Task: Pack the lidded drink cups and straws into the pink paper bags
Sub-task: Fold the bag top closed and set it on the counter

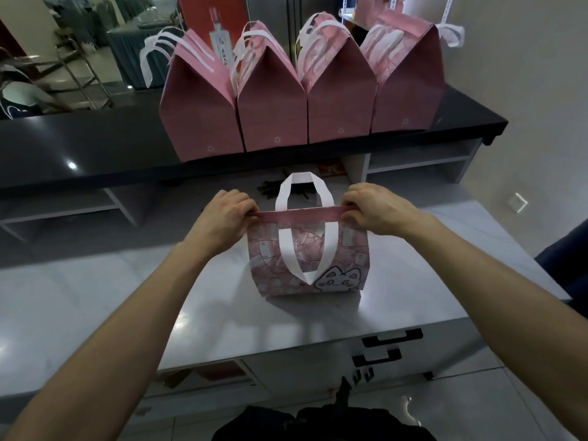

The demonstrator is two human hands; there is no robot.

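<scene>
A pink paper bag [346, 259] with a cat drawing and white handles stands upright on the grey worktop [127, 297]. Its top edge is pressed flat and closed. My left hand [222, 214] pinches the left end of that top edge, and my right hand [372, 208] pinches the right end. One white handle loop stands up behind the edge, the other hangs down the front. The bag's contents are hidden. Several dark straws [270, 189] lie on the worktop just behind the bag. No loose cups are in view.
Several closed pink bags [273, 119] with white handles stand in a row on the black raised counter [95, 144] behind the worktop. Open shelves sit under that counter. The worktop's front edge runs below the bag, with drawers beneath.
</scene>
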